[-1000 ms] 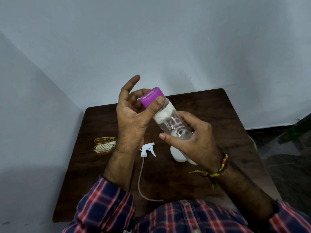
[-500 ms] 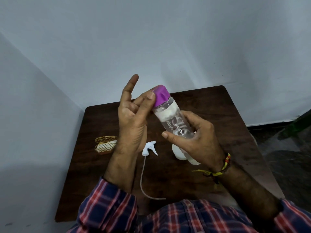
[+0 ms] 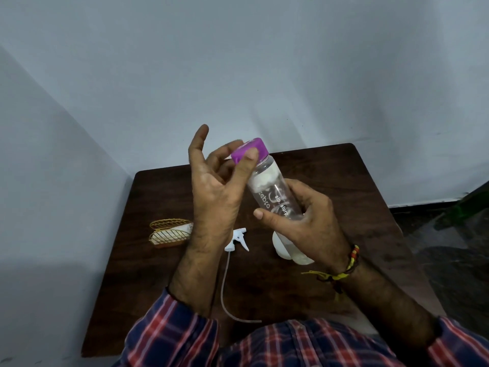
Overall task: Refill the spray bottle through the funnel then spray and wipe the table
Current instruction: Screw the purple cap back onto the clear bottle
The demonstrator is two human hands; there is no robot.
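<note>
Gripping the clear bottle [image 3: 275, 192] tilted above the dark tabletop [image 3: 344, 186], the right hand [image 3: 307, 223] curls its fingers round the body while the left hand [image 3: 214, 186] pinches the purple cap [image 3: 250, 152] with thumb and fingers, forefinger raised. One white spray head [image 3: 238, 241] with its tube lies near the front edge; one gold wire holder [image 3: 169, 233] sits left. A white object [image 3: 284, 249] is half hidden behind the right hand.
</note>
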